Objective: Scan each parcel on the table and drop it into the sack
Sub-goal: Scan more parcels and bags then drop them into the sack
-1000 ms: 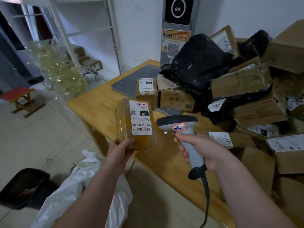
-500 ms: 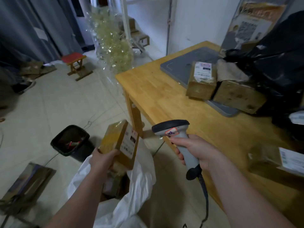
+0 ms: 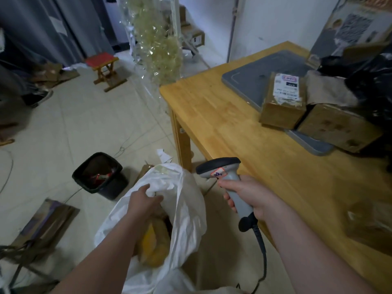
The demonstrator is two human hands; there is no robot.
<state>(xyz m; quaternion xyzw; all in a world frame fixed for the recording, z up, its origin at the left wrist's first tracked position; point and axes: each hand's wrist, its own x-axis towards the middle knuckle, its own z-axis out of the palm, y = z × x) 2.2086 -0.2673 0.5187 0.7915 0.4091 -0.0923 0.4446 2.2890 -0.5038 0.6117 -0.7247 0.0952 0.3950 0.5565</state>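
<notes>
Since the sack [image 3: 188, 204] is limp, thin white plastic that slumps on the floor, the left hand [image 3: 144, 200] sits at its mouth, low in the centre of the frame. Its fingers and thumb pinch a crumpled fold of the rim, probably to keep the opening wide. Just below that hand, inside the sack, lies a yellow-brown parcel [image 3: 154, 242] with a glossy taped skin; its edges are blurred.

To the right, the right hand [image 3: 250, 198] is wrapped tight round the smooth grey handle of the scanner [image 3: 220, 172]. The dark hooded head points left, away from any label, so I judge it is idle between scans. Its black cable [image 3: 263, 251] trails down toward the bottom edge.

Behind the scanner stands the table [image 3: 212, 107], pale jointed wood with a squared corner and a straight leg. At the right of the frame a labelled box [image 3: 284, 98] of brown taped cardboard rests partly on a flat grey pad [image 3: 265, 66]. Its white label faces up, which would suit a quick scan. It touches a plain box [image 3: 339, 128], and a crinkled black bag [image 3: 373, 81] bulks behind them. These are not yet in the sack, so the task looks partway done.

Farther left, on the tiled floor, stands a black bin [image 3: 112, 188], and in the upper left a red-topped wooden stool [image 3: 101, 60].
</notes>
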